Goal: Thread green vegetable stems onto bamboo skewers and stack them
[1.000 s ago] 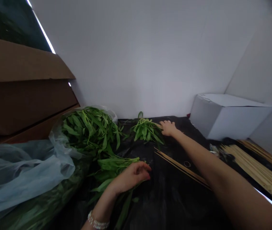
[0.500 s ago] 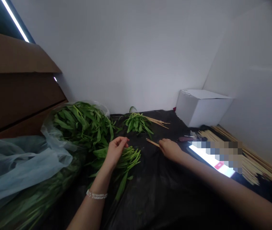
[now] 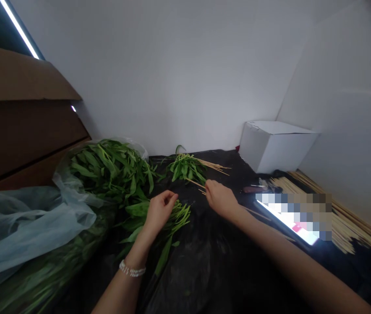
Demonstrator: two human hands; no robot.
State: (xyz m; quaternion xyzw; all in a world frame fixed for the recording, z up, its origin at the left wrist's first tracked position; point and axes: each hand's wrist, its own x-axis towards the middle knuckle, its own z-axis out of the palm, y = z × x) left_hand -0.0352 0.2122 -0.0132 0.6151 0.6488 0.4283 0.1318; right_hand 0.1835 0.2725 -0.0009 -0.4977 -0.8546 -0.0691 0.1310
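My right hand (image 3: 219, 196) is closed around a thin wooden skewer (image 3: 194, 182), whose tip points left and slightly up. Other skewer ends show just below that tip, and lengths of stick appear behind the wrist; whether these are held too I cannot tell. My left hand (image 3: 161, 207), with a beaded bracelet at the wrist, has thumb and fingers pinched together. Anything in that pinch is too small to make out. Beneath it lie cut leafy green stems (image 3: 181, 214). Beyond both hands rests a bunch of greens (image 3: 185, 168) threaded on several skewers (image 3: 216, 165).
At left, a clear plastic bag (image 3: 64, 213) holds more leafy greens (image 3: 110, 170), beside a cardboard box (image 3: 25, 131). A lit phone (image 3: 286, 220) and many loose wooden sticks (image 3: 338, 226) lie right, near a white box (image 3: 278, 146). Black sheeting (image 3: 201, 261) covers the table.
My right hand has moved left and slightly up with a skewer, whose tip now reaches near the skewered bunch. My left hand has shifted slightly right and down, still pinched.
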